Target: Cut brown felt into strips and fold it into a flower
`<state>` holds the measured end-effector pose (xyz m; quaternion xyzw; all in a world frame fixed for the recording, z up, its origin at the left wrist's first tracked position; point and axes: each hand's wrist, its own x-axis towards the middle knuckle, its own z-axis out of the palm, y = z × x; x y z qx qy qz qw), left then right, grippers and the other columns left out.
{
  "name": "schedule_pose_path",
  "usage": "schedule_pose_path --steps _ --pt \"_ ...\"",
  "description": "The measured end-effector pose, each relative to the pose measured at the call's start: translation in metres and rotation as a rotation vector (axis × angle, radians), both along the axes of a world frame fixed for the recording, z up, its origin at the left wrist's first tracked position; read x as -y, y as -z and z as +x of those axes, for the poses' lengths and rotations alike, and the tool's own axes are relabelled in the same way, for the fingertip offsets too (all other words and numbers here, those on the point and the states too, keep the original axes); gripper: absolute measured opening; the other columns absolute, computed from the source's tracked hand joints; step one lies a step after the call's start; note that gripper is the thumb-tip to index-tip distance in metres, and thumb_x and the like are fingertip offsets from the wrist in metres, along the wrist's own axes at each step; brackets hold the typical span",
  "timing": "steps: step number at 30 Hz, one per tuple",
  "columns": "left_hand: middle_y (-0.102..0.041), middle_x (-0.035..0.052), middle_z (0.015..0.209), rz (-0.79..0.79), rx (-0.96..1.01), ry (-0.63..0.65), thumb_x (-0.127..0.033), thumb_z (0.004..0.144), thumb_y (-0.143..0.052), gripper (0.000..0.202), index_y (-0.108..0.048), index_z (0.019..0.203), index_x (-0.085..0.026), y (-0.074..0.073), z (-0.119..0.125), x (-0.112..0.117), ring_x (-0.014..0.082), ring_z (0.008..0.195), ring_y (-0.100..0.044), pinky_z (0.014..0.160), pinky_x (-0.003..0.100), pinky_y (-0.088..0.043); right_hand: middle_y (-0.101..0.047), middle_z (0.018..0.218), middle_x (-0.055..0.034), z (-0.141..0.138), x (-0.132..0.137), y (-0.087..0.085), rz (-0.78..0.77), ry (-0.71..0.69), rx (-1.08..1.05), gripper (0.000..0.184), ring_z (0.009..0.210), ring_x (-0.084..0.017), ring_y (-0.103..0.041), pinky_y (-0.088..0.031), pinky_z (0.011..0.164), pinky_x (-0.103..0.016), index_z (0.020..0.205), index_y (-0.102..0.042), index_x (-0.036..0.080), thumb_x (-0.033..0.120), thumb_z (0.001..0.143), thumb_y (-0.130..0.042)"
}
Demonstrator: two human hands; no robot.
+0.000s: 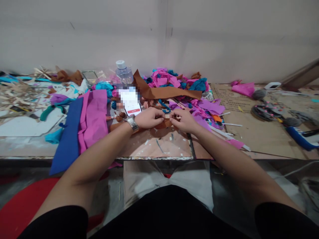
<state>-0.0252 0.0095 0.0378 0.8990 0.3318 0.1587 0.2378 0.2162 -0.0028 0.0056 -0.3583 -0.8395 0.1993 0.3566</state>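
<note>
Close together over the workbench, my left hand (151,118) and my right hand (182,119) pinch a strip of brown crepe paper (163,124) by its upper edge. The strip runs from under my left wrist across to my right fingers. Both sets of fingers are bent and closed on it. Just behind my left hand a lit phone (131,102) leans upright. A longer brown crepe strip (171,93) lies across the pile beyond my hands. Small brown rolled pieces (121,116) sit left of my left wrist.
Pink crepe sheets (93,116) and a blue sheet (68,132) hang over the front edge at left. A capped bottle (124,72) stands behind the phone. Green-handled pliers (47,113) lie among scraps. White sticks (224,132) and a dark round pincushion-like item (266,111) are at right.
</note>
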Motion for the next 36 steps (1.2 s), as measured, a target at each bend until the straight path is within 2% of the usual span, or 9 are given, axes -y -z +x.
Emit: schedule_pose_path --steps 4,6,10,13,16,21,26,31,36 --pt "-0.063 -0.0006 0.07 -0.046 -0.022 0.027 -0.032 0.09 -0.051 0.028 -0.074 0.091 -0.015 0.0 -0.002 -0.003 0.0131 0.064 -0.051 0.063 0.026 -0.036 -0.073 0.086 -0.0043 0.001 0.002 -0.005 0.028 -0.044 0.05 0.017 0.076 -0.019 -0.064 -0.047 0.071 -0.031 0.09 -0.072 0.019 0.013 0.079 -0.06" --pt "-0.064 -0.0003 0.072 -0.062 -0.038 0.029 -0.032 0.09 -0.051 0.028 -0.073 0.091 -0.014 0.0 -0.001 -0.003 0.0134 0.066 -0.053 0.065 0.026 -0.037 -0.074 0.086 -0.0049 0.0 0.005 -0.009 0.082 -0.061 0.094 0.019 0.077 -0.02 -0.064 -0.047 0.073 -0.033 0.092 -0.073 0.019 0.013 0.079 -0.06" --pt "-0.062 -0.0003 0.072 -0.104 -0.038 0.038 -0.03 0.088 -0.051 0.025 -0.07 0.087 -0.014 0.0 -0.001 -0.004 0.0138 0.068 -0.053 0.068 0.026 -0.037 -0.075 0.086 -0.007 -0.002 0.009 -0.015 0.232 -0.046 0.193 0.015 0.082 -0.025 -0.065 -0.046 0.082 -0.039 0.094 -0.074 0.019 0.022 0.086 -0.062" --pt "-0.06 -0.0007 0.071 -0.141 -0.032 0.027 -0.03 0.086 -0.052 0.023 -0.068 0.083 -0.015 0.0 -0.002 -0.005 0.0135 0.067 -0.05 0.067 0.027 -0.036 -0.077 0.091 -0.0082 -0.001 0.009 -0.016 0.28 -0.021 0.225 0.021 0.089 -0.027 -0.067 -0.045 0.086 -0.041 0.096 -0.076 0.019 0.017 0.085 -0.057" --pt "-0.057 -0.0019 0.067 -0.154 -0.027 -0.046 -0.03 0.086 -0.052 0.021 -0.067 0.08 -0.016 -0.001 -0.004 -0.006 0.0129 0.063 -0.049 0.066 0.028 -0.034 -0.079 0.098 -0.0081 0.003 0.005 -0.017 0.2 0.001 0.191 0.027 0.092 -0.026 -0.07 -0.046 0.086 -0.039 0.099 -0.076 0.018 0.017 0.09 -0.05" --pt "-0.057 -0.001 0.065 -0.143 -0.001 -0.155 -0.03 0.087 -0.049 0.024 -0.065 0.076 -0.016 -0.001 -0.005 -0.008 0.0128 0.061 -0.048 0.063 0.03 -0.032 -0.079 0.096 -0.0085 0.009 -0.001 -0.017 0.016 0.059 0.239 0.041 0.087 -0.024 -0.069 -0.044 0.081 -0.034 0.099 -0.077 0.017 0.035 0.105 -0.041" --pt "-0.056 -0.0004 0.062 -0.14 0.001 -0.194 -0.03 0.086 -0.049 0.024 -0.064 0.073 -0.016 0.001 -0.006 -0.011 0.0133 0.06 -0.047 0.063 0.031 -0.031 -0.078 0.091 -0.0091 0.012 -0.001 -0.02 -0.039 0.123 0.288 0.056 0.086 -0.024 -0.067 -0.041 0.077 -0.031 0.097 -0.077 0.016 0.049 0.108 -0.034" --pt "-0.051 -0.0018 0.06 -0.145 -0.023 -0.166 -0.031 0.086 -0.048 0.024 -0.062 0.073 -0.017 0.005 -0.005 -0.011 0.0129 0.058 -0.044 0.062 0.031 -0.028 -0.079 0.093 -0.0081 0.017 -0.002 -0.025 -0.081 0.184 0.32 0.061 0.088 -0.025 -0.07 -0.04 0.074 -0.031 0.101 -0.079 0.019 0.054 0.109 -0.03" --pt "-0.055 -0.0013 0.067 -0.147 -0.043 -0.062 -0.031 0.085 -0.051 0.02 -0.06 0.074 -0.017 0.007 0.0 -0.008 0.0141 0.065 -0.047 0.067 0.029 -0.032 -0.079 0.093 -0.0115 0.017 -0.003 -0.027 -0.027 0.32 0.522 0.063 0.085 -0.026 -0.07 -0.035 0.068 -0.032 0.101 -0.077 0.019 0.057 0.108 -0.028"
